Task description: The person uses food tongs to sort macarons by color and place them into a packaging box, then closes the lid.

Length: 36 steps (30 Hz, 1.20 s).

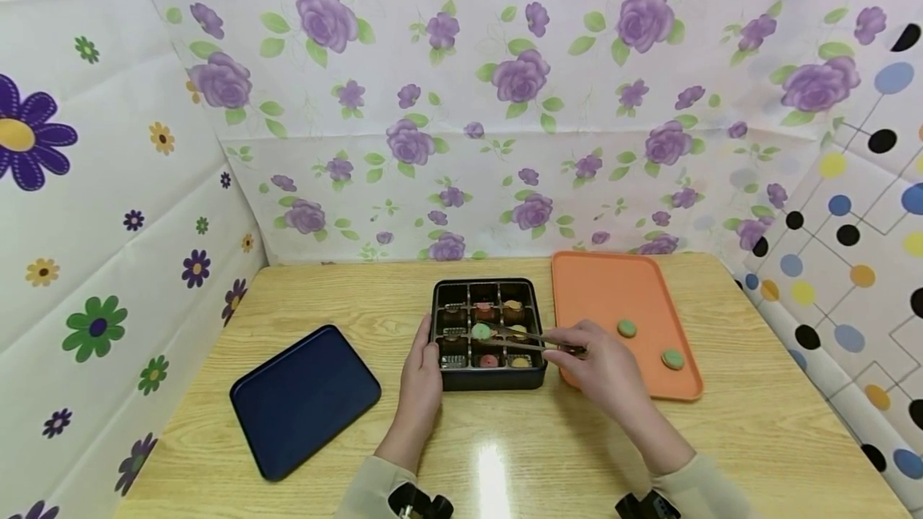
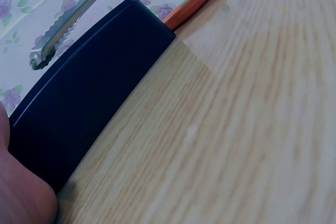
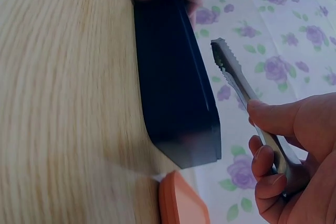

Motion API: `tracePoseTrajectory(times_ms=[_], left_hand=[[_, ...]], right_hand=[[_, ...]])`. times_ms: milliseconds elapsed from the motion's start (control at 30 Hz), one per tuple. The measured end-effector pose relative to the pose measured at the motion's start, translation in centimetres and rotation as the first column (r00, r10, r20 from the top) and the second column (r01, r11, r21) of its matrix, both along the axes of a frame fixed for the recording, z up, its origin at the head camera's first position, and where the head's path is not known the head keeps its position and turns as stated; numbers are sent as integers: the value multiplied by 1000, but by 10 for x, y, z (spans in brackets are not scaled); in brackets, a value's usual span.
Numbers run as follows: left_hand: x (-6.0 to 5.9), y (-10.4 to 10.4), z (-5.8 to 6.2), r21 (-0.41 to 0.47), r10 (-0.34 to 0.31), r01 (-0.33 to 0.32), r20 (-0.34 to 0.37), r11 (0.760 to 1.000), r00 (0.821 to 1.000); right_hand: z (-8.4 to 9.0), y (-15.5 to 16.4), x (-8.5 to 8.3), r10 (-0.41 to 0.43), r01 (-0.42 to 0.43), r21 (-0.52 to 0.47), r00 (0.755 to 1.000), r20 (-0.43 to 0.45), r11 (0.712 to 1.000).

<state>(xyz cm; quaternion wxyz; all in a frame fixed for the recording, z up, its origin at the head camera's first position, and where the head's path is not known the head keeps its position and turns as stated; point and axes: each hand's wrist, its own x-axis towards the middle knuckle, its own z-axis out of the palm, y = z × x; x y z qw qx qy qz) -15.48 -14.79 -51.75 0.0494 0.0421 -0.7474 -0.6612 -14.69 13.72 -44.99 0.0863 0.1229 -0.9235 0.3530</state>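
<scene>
My right hand [image 1: 602,363] grips metal tongs [image 3: 239,77], thumb on one arm and fingers curled round the other. Between the tongs' tips is a green macaron [image 1: 481,331], over the middle of a dark divided box [image 1: 493,380]. My left hand [image 1: 421,379] lies along the box's left side, its fingers fairly straight against the wall. Inside the box, a red macaron [image 1: 489,361] sits in the middle column and a yellow macaron [image 1: 521,362] in the right one. The left-column compartments show clear plastic liners. In the right wrist view the box wall hides its contents.
An orange tray [image 1: 587,283] lies right of the box, bearing a green macaron [image 1: 626,328] and, nearer its front corner, another green macaron [image 1: 673,359]. A dark blue tray or lid [image 1: 306,403] lies at an angle on the wooden table [image 1: 346,295] to the left. Flowered cloth stands behind.
</scene>
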Motion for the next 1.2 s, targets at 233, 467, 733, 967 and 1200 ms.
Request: tracePoseTrajectory(times_ms=[233, 467, 733, 967, 1200], left_hand=[[-1, 0, -1, -5, 3, -2, 10, 1000, 1000], [0, 0, 0, -8, 1, -1, 9, 1000, 1000], [0, 0, -2, -1, -10, 10, -1, 1000, 1000], [-1, -1, -2, -6, -6, 6, -3, 1000, 1000], [0, 0, 0, -14, 3, -3, 2, 1000, 1000]], right_hand=[[-2, -11, 0, 25, -25, 7, 1000, -2, 1000], [-3, -17, 1, 34, -34, 9, 999, 4, 999], [-4, -26, 2, 34, -35, 24, 999, 16, 999], [-6, -32, 3, 40, -40, 42, 999, 6, 998], [-6, -37, 3, 36, -37, 47, 999, 29, 998]])
